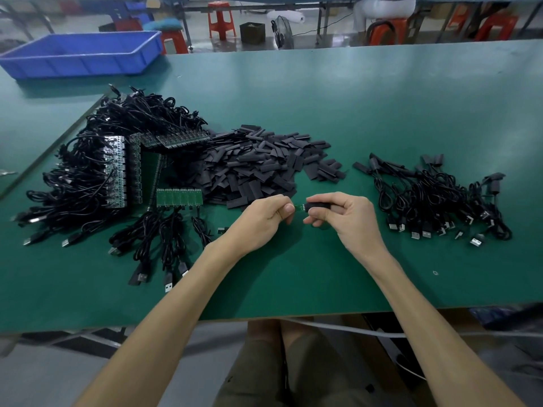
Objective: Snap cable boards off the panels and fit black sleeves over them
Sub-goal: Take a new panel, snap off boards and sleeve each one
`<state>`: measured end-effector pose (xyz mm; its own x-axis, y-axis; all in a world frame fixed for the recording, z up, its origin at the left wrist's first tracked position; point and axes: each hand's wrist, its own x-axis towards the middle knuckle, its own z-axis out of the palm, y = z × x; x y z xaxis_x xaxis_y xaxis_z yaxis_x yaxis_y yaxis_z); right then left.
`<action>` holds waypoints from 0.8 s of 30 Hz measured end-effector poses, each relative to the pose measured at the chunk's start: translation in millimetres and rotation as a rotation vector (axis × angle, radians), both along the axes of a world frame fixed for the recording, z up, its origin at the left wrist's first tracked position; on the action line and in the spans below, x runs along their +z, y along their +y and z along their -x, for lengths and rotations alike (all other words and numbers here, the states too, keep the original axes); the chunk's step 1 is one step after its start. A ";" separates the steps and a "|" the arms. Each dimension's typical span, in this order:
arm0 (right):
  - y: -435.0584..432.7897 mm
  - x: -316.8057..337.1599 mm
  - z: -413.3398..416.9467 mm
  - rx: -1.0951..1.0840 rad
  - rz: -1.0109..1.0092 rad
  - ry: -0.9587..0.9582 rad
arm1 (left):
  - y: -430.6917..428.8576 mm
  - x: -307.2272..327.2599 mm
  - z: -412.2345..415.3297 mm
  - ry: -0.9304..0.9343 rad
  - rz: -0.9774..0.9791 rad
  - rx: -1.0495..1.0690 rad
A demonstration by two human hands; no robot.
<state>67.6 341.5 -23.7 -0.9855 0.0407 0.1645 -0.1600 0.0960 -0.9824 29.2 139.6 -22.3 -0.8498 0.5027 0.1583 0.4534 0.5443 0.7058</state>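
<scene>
My left hand (pixel 266 217) pinches the end of a small green cable board (pixel 301 207) over the middle of the green table (pixel 382 107). My right hand (pixel 342 214) grips a black sleeve (pixel 318 205) that covers most of that board; only a short green tip shows between the two hands. A green panel of boards (pixel 178 197) lies just left of my left hand, with its cables trailing toward me. More panels (pixel 116 171) with tangled black cables sit in a heap at the left. A pile of loose black sleeves (pixel 258 163) lies behind my hands.
A bundle of sleeved cables (pixel 435 198) lies at the right. A blue plastic bin (pixel 85 52) stands at the table's far left corner. Orange stools and a seated person are beyond the far edge. The table's front edge runs close below my forearms.
</scene>
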 end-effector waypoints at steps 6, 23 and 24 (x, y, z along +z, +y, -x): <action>0.1 -1.1 0.2 0.016 0.007 0.016 | -0.1 0.5 -0.1 -0.035 -0.025 0.010; -4.6 -8.6 0.1 -0.003 -0.368 0.202 | -0.1 -2.8 2.8 0.025 0.031 0.028; -4.1 -8.2 0.7 -0.006 -0.359 0.202 | 0.3 -1.9 2.2 0.051 0.016 0.030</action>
<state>66.9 337.5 -31.9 -0.9320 -0.0490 0.3591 -0.3444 0.4284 -0.8354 27.0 139.9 -24.3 -0.8557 0.4799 0.1935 0.4717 0.5696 0.6731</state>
